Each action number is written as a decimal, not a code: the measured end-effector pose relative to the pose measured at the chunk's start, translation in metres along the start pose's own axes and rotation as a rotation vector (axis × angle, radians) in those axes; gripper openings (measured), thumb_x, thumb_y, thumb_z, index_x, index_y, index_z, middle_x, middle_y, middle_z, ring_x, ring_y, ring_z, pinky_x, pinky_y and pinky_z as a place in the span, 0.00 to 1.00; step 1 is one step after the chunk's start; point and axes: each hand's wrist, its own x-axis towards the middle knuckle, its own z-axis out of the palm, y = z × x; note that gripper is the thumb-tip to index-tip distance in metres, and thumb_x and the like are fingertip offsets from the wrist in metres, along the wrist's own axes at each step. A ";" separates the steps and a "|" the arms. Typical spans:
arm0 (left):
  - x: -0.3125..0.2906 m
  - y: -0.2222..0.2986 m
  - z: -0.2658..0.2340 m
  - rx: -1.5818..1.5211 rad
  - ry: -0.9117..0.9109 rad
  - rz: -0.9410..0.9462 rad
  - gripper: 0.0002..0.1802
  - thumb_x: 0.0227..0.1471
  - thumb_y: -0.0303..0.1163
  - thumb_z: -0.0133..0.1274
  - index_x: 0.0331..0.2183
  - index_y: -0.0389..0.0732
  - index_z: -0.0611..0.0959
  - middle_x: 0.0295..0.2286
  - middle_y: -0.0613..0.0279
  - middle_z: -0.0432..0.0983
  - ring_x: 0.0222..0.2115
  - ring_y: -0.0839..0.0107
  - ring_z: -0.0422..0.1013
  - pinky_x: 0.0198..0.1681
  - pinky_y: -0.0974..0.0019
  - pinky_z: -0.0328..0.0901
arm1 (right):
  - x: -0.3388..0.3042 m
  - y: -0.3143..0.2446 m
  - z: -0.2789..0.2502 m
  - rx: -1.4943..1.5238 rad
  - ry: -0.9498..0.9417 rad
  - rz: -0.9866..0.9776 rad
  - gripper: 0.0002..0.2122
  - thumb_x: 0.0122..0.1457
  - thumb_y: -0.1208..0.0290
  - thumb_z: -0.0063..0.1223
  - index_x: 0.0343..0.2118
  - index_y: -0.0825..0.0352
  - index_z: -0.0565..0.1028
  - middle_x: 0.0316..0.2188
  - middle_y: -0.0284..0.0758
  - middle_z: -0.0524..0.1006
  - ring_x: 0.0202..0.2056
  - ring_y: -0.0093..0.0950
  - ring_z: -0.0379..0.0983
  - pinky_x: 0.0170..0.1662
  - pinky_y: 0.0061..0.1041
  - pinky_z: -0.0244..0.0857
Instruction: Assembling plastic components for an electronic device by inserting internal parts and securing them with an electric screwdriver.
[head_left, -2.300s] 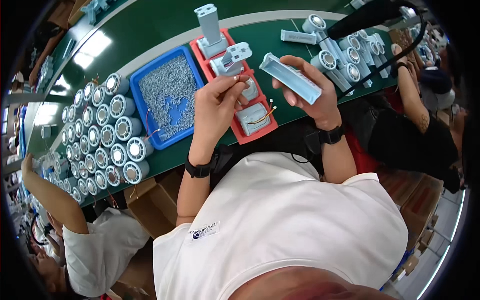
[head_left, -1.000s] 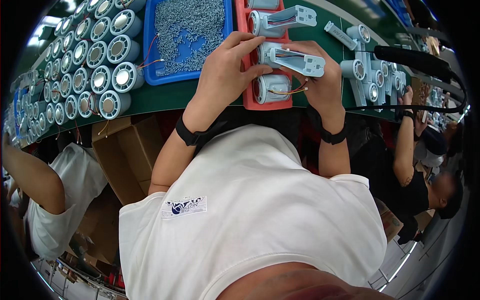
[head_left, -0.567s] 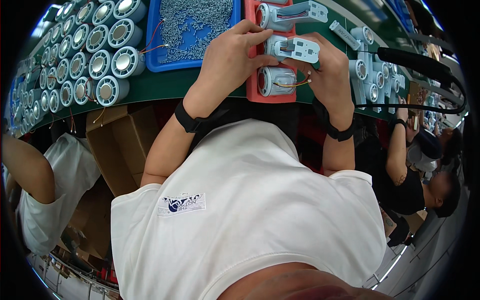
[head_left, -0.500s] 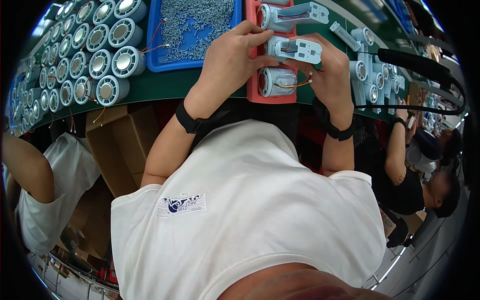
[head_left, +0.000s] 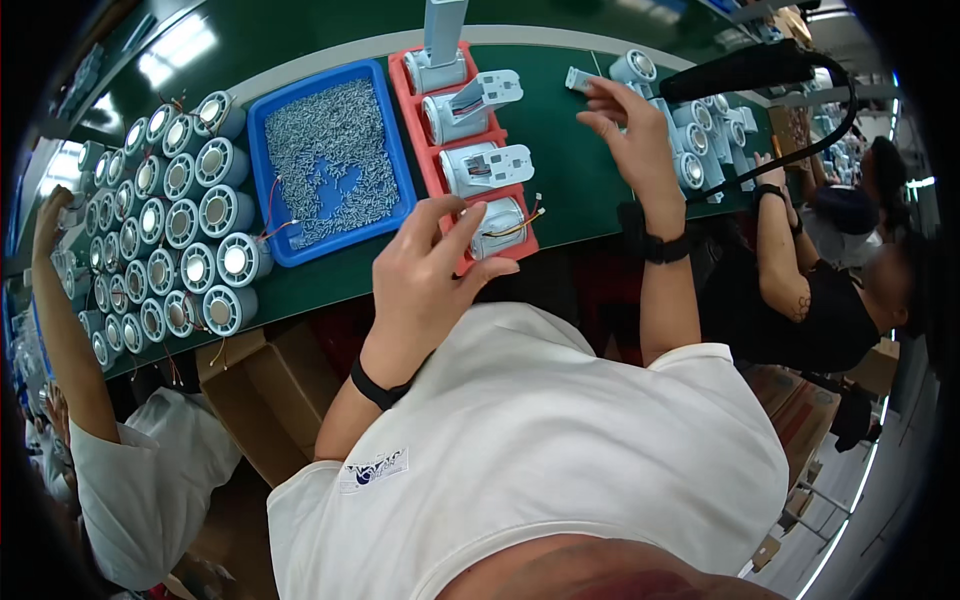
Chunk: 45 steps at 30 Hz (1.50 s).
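A red holder (head_left: 416, 118) carries a row of light-blue cylindrical housings. My left hand (head_left: 425, 262) is at its near end, thumb and index finger spread around the nearest housing (head_left: 500, 226), which has loose thin wires and no bracket. Whether the fingertips press on it or on the holder, I cannot tell. The middle two housings bear flat light-blue brackets with holes, such as the bracket (head_left: 510, 165); the farthest has a long handle piece (head_left: 443, 30). Over the table to the right, my right hand (head_left: 635, 135) is open, fingertips close to a small light-blue handle piece (head_left: 578, 79).
Left of the holder lies a blue tray (head_left: 402, 190) of small screws. Rows of round motor units (head_left: 222, 208) with wires stand farther left. On the right are more light-blue parts (head_left: 690, 140) and a black cable (head_left: 845, 110). A cardboard box (head_left: 262, 385) is below the table edge; people sit both sides.
My right hand has let go of the bracket on the third housing and moved right toward the loose parts. My left hand has shifted to the nearest housing. The whole view has turned.
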 end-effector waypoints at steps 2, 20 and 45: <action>0.001 0.010 0.015 0.076 -0.070 0.053 0.17 0.44 0.29 0.67 0.40 0.39 0.85 0.39 0.56 0.75 0.26 0.60 0.74 0.28 0.63 0.70 | 0.023 0.031 -0.009 -0.636 0.173 -0.150 0.23 0.52 0.75 0.65 0.52 0.70 0.73 0.46 0.46 0.77 0.46 0.44 0.74 0.48 0.33 0.70; 0.009 0.009 0.022 -0.559 -0.143 -0.361 0.04 0.51 0.18 0.60 0.33 0.30 0.84 0.25 0.55 0.79 0.20 0.73 0.74 0.22 0.70 0.67 | -0.050 -0.010 0.043 0.568 0.067 0.039 0.17 0.60 0.76 0.54 0.52 0.74 0.73 0.47 0.42 0.79 0.46 0.33 0.78 0.52 0.28 0.70; 0.006 0.008 0.024 -0.341 -0.128 -0.084 0.11 0.44 0.12 0.57 0.32 0.34 0.86 0.25 0.53 0.77 0.26 0.55 0.74 0.28 0.62 0.68 | -0.075 -0.075 0.029 0.647 -0.111 -0.034 0.26 0.57 0.60 0.65 0.49 0.77 0.73 0.42 0.45 0.80 0.43 0.32 0.79 0.49 0.29 0.73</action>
